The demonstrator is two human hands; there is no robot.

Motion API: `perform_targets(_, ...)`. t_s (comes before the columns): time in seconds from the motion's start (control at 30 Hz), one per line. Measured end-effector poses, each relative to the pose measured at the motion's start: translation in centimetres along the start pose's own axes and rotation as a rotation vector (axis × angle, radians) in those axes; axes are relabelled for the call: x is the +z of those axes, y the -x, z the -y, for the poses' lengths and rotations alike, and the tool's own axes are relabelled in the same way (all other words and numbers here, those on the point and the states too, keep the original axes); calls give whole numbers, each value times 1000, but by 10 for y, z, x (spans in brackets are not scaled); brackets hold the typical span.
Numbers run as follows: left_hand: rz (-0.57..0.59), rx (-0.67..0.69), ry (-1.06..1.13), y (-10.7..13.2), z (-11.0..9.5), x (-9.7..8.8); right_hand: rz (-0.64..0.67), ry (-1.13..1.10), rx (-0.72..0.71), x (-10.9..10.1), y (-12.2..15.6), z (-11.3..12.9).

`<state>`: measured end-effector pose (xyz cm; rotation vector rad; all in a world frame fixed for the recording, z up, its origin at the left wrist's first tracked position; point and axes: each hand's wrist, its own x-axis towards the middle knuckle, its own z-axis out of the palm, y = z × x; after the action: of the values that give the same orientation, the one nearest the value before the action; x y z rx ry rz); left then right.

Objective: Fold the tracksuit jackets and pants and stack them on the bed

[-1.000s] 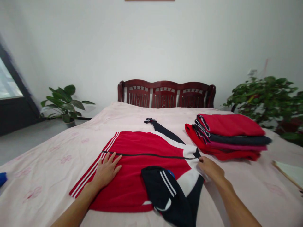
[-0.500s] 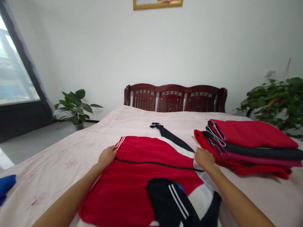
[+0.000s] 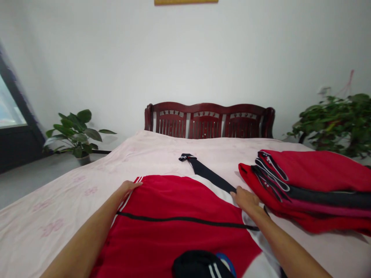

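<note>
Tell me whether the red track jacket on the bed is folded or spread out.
Spread out: the red track jacket lies flat on the bed, its black sleeve stretched toward the headboard.

Red track jacket [image 3: 179, 204] runs off the bottom edge. Dark striped sleeve [image 3: 199, 265] cut off there too; blue patch [image 3: 227, 263] partly behind it, too small to tell. Folded stack [image 3: 315, 185] cut by right edge. Picture frame [image 3: 185, 2] cropped at top. View through window [image 3: 8, 104] blurred.

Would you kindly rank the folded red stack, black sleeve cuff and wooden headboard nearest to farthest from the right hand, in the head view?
Right hand:
1. Folded red stack: to its right.
2. Black sleeve cuff: ahead, leftward.
3. Wooden headboard: farthest ahead.
</note>
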<state>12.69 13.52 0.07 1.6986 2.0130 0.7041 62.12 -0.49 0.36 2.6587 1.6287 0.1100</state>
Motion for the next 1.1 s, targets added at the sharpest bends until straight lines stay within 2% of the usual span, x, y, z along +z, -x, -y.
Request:
perform_targets(0.07, -55, 20, -24, -5, 2, -5, -52, -17, -39, -1, -9, 1)
perform_targets(0.2, -243, 5, -144, -12, 8, -11, -191, -49, -44, 0, -37, 6)
perform_targets(0.3, -249, -18, -237, -14, 15, -3, -172, -13, -69, 9, -52, 14)
perform_targets(0.43, -253, 10, -346, -13, 18, 11, -185, 32, -105, 19, -56, 24)
perform_targets(0.5, -297, 110, -398, -7, 8, 18, -256, 39, -147, 16, -52, 33)
perform_targets(0.6, -272, 439, -430, 10, -20, 32, -355, -44, -361, 7, -38, 62)
perform_targets(0.67, -140, 674, -385, 26, -39, 48, -304, -145, -586, 3, -27, 91)
perform_targets(0.73, 14, 809, -345, 41, -51, 67, -144, -222, -774, 4, -18, 120)
perform_targets(0.77, 63, 844, -346, 47, -52, 75, -63, -234, -813, 6, -17, 132)
perform_targets(0.83, 87, 845, -381, 55, -48, 86, 62, -219, -780, 12, -23, 149)
perform_targets(0.9, 62, 789, -424, 55, -39, 90, 127, -177, -659, 18, -36, 156)
perform_targets(1.0, 65, 703, -477, 48, -29, 87, 151, -147, -537, 21, -55, 160)
perform_targets(1.1, 98, 656, -524, 42, -28, 85, 128, -135, -503, 19, -55, 164)
